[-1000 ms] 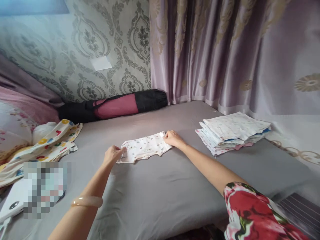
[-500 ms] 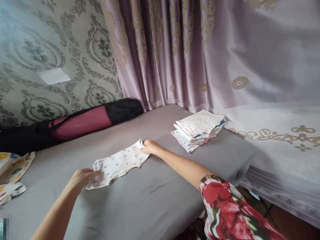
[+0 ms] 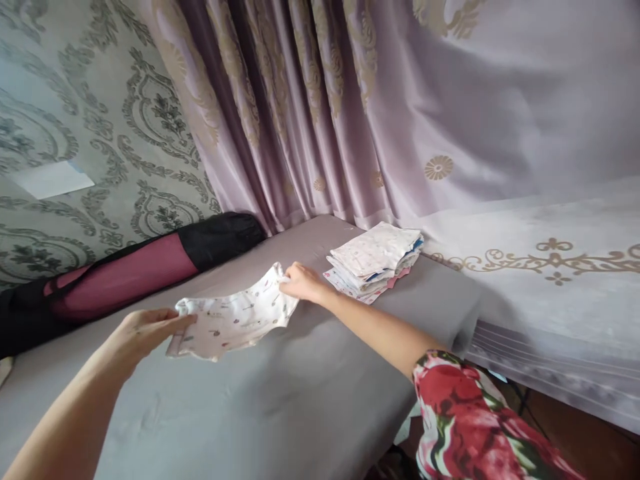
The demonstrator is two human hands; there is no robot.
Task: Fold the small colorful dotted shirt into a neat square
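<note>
A small folded white garment with tiny prints [image 3: 235, 320] hangs just above the grey mattress [image 3: 280, 407], held at both ends. My left hand [image 3: 145, 330] grips its left end with fingers closed under the cloth. My right hand [image 3: 299, 283] pinches its right end. A stack of folded printed clothes [image 3: 374, 259] lies on the mattress right beside my right hand, near the curtain.
A pink mat rolled in a black bag [image 3: 125, 273] lies along the patterned wall at the back left. A lilac curtain [image 3: 380, 113] hangs behind the mattress and drapes past its right edge. The floor [image 3: 560, 440] shows at lower right.
Both hands have lifted the garment off the mattress and carried it to the right, toward the stack. The view has swung right, so the colourful cloth at the left is out of sight.
</note>
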